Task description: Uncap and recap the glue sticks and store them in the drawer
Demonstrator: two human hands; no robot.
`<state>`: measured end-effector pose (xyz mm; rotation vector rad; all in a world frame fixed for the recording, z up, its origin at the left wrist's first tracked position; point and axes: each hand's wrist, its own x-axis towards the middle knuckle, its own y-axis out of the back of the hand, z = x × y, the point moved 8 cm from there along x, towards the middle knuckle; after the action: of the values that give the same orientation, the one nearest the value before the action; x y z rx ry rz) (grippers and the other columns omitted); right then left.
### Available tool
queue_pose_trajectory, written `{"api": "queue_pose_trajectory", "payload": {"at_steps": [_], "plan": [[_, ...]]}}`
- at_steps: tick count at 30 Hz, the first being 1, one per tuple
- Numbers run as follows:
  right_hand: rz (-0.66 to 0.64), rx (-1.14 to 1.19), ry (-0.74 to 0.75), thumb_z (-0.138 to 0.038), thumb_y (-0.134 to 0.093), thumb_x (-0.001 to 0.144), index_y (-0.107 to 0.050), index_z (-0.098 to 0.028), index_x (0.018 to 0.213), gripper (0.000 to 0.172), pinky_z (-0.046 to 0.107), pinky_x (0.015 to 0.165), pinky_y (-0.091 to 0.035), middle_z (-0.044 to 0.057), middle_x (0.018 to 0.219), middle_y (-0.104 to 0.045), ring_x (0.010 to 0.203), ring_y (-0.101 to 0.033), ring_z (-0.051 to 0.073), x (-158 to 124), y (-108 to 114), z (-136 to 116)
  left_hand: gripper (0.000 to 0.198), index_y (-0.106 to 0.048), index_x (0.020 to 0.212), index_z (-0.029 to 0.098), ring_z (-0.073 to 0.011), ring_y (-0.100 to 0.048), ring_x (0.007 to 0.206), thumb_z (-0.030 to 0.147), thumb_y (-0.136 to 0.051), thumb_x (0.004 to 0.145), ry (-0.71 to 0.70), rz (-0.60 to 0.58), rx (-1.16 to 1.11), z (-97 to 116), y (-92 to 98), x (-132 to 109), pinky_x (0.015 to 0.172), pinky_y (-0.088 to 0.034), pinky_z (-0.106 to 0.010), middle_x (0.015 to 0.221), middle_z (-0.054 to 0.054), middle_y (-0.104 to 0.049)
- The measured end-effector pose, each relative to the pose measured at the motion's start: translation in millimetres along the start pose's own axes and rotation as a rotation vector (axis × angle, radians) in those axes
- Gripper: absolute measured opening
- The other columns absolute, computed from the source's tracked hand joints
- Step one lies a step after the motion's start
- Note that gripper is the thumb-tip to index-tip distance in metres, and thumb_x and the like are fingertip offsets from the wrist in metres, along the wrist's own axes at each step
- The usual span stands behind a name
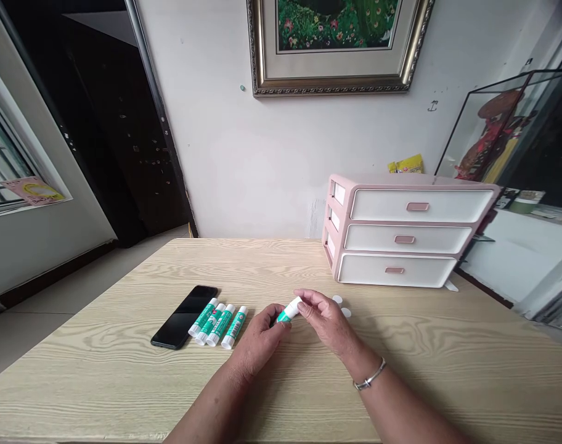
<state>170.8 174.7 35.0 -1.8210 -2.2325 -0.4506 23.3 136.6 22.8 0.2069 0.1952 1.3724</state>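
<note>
Between my two hands is a glue stick [289,310] with a green label and a white cap end, tilted up to the right. My left hand [265,333] is closed round its green lower part. The thumb and fingers of my right hand [325,317] pinch its white upper end. Several more green-and-white glue sticks [236,328] lie side by side to the left of my left hand. Just beyond my right hand are small white round pieces [346,312], partly hidden by it.
A black phone [183,317] lies left of the glue sticks, one of which touches its edge. At the table's back right stands a pink and white drawer unit [403,240] with a yellow packet [407,164] on or behind its top. The wooden table [100,382] backs onto a wall.
</note>
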Motion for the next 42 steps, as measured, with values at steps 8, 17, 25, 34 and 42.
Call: {"api": "queue_pose_trajectory", "payload": {"at_steps": [8, 17, 25, 34, 42], "plan": [[-0.073, -0.099, 0.051, -0.044, -0.065, 0.089, -0.071, -0.020, 0.118, 0.038, 0.038, 0.088, -0.056, 0.008, 0.106, -0.075, 0.097, -0.069, 0.022, -3.4, -7.6, -4.0, 0.020, -0.063, 0.093, 0.017, -0.0125, -0.041, 0.059, 0.028, -0.053, 0.080, -0.011, 0.001, 0.074, 1.4, -0.2, 0.3, 0.058, -0.029, -0.025, 0.062, 0.006, -0.048], [-0.129, -0.171, 0.105, -0.037, -0.064, 0.092, -0.069, -0.023, 0.127, 0.038, 0.037, 0.087, -0.058, 0.007, 0.104, -0.075, 0.093, -0.069, 0.021, -10.8, -20.8, -16.4, 0.018, -0.058, 0.087, 0.019, -0.0114, -0.039, 0.055, 0.035, -0.054, 0.081, 0.004, 0.020, -0.023, -1.0, -2.3, 0.5, 0.055, -0.030, -0.024, 0.061, 0.007, -0.046], [0.061, -0.172, 0.134, -0.040, -0.061, 0.094, -0.066, -0.021, 0.123, 0.035, 0.035, 0.081, -0.056, 0.009, 0.101, -0.074, 0.090, -0.069, 0.021, -8.6, 10.2, -12.8, 0.057, -0.052, 0.065, 0.019, -0.0102, -0.038, 0.047, 0.070, -0.041, 0.089, -0.028, 0.088, -0.147, -2.8, 9.5, 1.0, 0.049, -0.030, -0.025, 0.054, 0.004, -0.045], [0.323, -0.159, 0.104, -0.048, -0.058, 0.093, -0.068, -0.019, 0.097, 0.030, 0.028, 0.066, -0.051, 0.002, 0.071, -0.066, 0.068, -0.064, 0.018, -2.2, 43.1, -13.5, 0.059, -0.046, 0.052, 0.021, -0.0092, -0.034, 0.040, 0.068, -0.042, 0.088, 0.036, 0.214, -0.199, -14.3, 23.4, 1.1, 0.047, -0.028, -0.025, 0.041, 0.004, -0.040], [0.462, -0.178, 0.053, -0.051, -0.058, 0.092, -0.067, -0.018, 0.097, 0.034, 0.027, 0.065, -0.050, 0.002, 0.069, -0.064, 0.068, -0.063, 0.018, -3.0, 63.4, -13.5, 0.051, -0.043, 0.050, 0.022, -0.0098, -0.031, 0.039, 0.057, -0.041, 0.087, 0.004, 0.256, -0.219, -12.2, 27.6, -1.6, 0.046, -0.026, -0.026, 0.037, 0.004, -0.037]]}}
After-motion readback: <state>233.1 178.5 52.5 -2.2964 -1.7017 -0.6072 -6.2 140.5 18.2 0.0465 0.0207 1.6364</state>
